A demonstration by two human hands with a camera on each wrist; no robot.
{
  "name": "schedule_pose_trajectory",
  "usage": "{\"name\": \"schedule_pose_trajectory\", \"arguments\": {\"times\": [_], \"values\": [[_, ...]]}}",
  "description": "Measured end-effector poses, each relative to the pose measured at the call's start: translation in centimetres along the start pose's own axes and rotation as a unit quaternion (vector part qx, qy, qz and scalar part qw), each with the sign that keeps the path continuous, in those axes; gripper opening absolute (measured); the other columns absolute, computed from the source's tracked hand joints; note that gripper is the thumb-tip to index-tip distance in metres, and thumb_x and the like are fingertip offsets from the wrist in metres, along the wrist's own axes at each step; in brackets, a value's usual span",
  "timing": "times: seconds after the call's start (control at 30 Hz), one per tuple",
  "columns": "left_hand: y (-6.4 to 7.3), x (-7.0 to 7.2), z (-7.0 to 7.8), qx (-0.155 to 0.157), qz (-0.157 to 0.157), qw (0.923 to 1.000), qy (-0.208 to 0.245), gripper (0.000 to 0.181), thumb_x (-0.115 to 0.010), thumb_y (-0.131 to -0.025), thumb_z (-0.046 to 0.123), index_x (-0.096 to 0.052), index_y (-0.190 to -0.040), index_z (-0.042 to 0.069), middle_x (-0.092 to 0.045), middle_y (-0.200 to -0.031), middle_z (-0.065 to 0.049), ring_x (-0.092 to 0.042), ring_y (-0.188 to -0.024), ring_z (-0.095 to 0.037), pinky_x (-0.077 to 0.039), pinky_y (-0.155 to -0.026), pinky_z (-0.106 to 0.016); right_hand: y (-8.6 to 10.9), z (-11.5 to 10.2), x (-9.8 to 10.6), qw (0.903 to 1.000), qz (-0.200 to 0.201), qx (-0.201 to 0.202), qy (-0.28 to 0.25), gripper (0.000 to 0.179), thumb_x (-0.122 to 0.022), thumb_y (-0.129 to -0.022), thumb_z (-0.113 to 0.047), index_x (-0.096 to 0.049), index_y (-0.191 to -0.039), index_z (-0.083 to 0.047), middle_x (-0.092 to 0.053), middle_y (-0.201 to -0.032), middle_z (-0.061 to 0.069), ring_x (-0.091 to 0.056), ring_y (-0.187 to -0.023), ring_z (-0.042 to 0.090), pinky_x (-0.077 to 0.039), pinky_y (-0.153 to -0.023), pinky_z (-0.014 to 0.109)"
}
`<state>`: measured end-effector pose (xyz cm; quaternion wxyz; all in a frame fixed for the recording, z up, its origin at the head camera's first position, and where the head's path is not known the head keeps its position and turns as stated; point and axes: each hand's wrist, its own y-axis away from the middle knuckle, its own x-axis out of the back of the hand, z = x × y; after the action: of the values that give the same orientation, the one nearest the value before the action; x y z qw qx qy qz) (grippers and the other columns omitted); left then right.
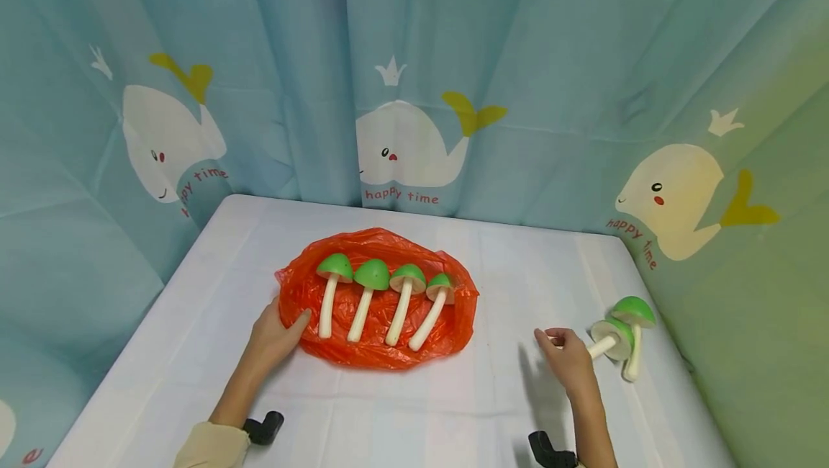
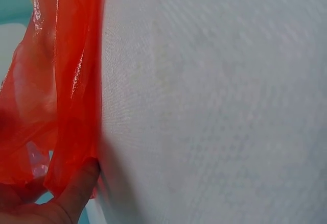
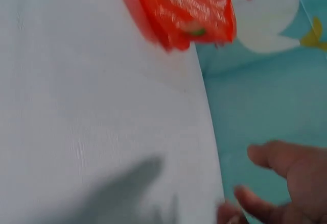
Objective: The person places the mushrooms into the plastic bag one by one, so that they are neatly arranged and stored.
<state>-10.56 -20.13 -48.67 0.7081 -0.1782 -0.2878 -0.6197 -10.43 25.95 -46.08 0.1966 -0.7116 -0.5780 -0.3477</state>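
Observation:
Several toy mushrooms with green caps and pale stems (image 1: pixel 364 315) lie in a row in an opened red plastic bag (image 1: pixel 382 354), whose rim is raised around them. My left hand (image 1: pixel 275 335) grips the bag's left edge, thumb on the near side; in the left wrist view the thumb (image 2: pixel 79 185) presses the red film. At the right, two more mushrooms (image 1: pixel 633 309) lie together, one cap against the other. My right hand (image 1: pixel 570 361) is just left of them, fingers loosely bent, hiding part of one stem. Nothing shows between its fingers in the right wrist view.
The white-covered table (image 1: pixel 414 417) ends at a blue curtain (image 1: pixel 550 93) with whale prints behind and at the sides. Black wrist straps or mounts (image 1: pixel 264 428) sit at both wrists. The right hand's shadow (image 3: pixel 122 188) falls on the tabletop.

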Motion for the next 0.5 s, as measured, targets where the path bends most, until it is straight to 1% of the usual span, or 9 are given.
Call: {"name": "schedule_pose_trajectory", "arguments": {"times": [0.07,0.13,0.2,0.27,0.37,0.43,0.5], "values": [[0.0,-0.1,0.1,0.000,-0.002,1.0000,0.006,0.060,-0.053,-0.092,0.026,-0.034,-0.137,-0.008,-0.046,-0.127,-0.030,-0.044,-0.117,-0.043,-0.036,-0.098,-0.057,-0.1,0.7,0.6,0.9989,0.044,-0.014,0.006,0.048,-0.058,-0.091,-0.028,-0.047,-0.114,0.012,-0.041,-0.108,0.039,-0.045,-0.098,0.048,-0.041,-0.079,0.054],[0.0,-0.2,0.2,0.001,-0.005,0.9999,0.010,0.060,-0.053,-0.091,0.025,-0.033,-0.138,-0.007,-0.046,-0.128,-0.029,-0.044,-0.118,-0.043,-0.036,-0.097,-0.058,-0.1,1.5,0.8,0.9961,0.084,-0.029,0.000,0.051,-0.060,-0.089,-0.026,-0.042,-0.116,0.013,-0.032,-0.110,0.044,-0.038,-0.101,0.055,-0.038,-0.080,0.060],[0.0,-0.2,0.3,0.003,-0.007,0.9999,0.014,0.060,-0.053,-0.091,0.024,-0.032,-0.139,-0.006,-0.045,-0.129,-0.029,-0.044,-0.118,-0.043,-0.036,-0.097,-0.058,-0.2,2.2,0.8,0.9928,0.112,-0.042,-0.005,0.052,-0.061,-0.087,-0.024,-0.039,-0.116,0.013,-0.028,-0.110,0.044,-0.034,-0.102,0.057,-0.035,-0.081,0.063],[0.0,-0.1,0.3,0.004,-0.009,0.9998,0.015,0.060,-0.053,-0.091,0.024,-0.031,-0.139,-0.006,-0.045,-0.129,-0.029,-0.044,-0.118,-0.043,-0.036,-0.097,-0.058,-0.4,2.8,0.7,0.9898,0.134,-0.047,-0.008,0.053,-0.063,-0.086,-0.021,-0.038,-0.115,0.016,-0.030,-0.109,0.044,-0.031,-0.102,0.057,-0.034,-0.082,0.064],[0.0,-0.1,0.4,0.006,-0.014,0.9997,0.019,0.062,-0.054,-0.091,0.024,-0.030,-0.139,-0.007,-0.045,-0.129,-0.029,-0.044,-0.117,-0.043,-0.037,-0.097,-0.057,-0.7,3.8,0.8,0.9865,0.146,-0.073,-0.002,0.058,-0.063,-0.084,-0.019,-0.032,-0.114,0.020,-0.028,-0.107,0.044,-0.032,-0.100,0.058,-0.033,-0.082,0.064],[-0.1,-0.2,0.4,0.007,-0.014,0.9997,0.019,0.061,-0.054,-0.091,0.024,-0.031,-0.139,-0.007,-0.045,-0.129,-0.029,-0.044,-0.117,-0.042,-0.037,-0.097,-0.057,-0.8,4.4,1.0,0.9858,0.141,-0.091,0.000,0.064,-0.063,-0.084,-0.019,-0.026,-0.115,0.024,-0.026,-0.106,0.044,-0.032,-0.098,0.057,-0.033,-0.081,0.064],[-0.2,-0.2,0.3,0.008,-0.013,0.9997,0.019,0.061,-0.054,-0.091,0.024,-0.031,-0.139,-0.006,-0.045,-0.130,-0.029,-0.044,-0.117,-0.042,-0.037,-0.097,-0.057,-0.8,4.8,1.3,0.9861,0.125,-0.110,0.001,0.070,-0.063,-0.084,-0.020,-0.020,-0.117,0.025,-0.024,-0.106,0.045,-0.035,-0.095,0.058,-0.034,-0.080,0.064]]}}
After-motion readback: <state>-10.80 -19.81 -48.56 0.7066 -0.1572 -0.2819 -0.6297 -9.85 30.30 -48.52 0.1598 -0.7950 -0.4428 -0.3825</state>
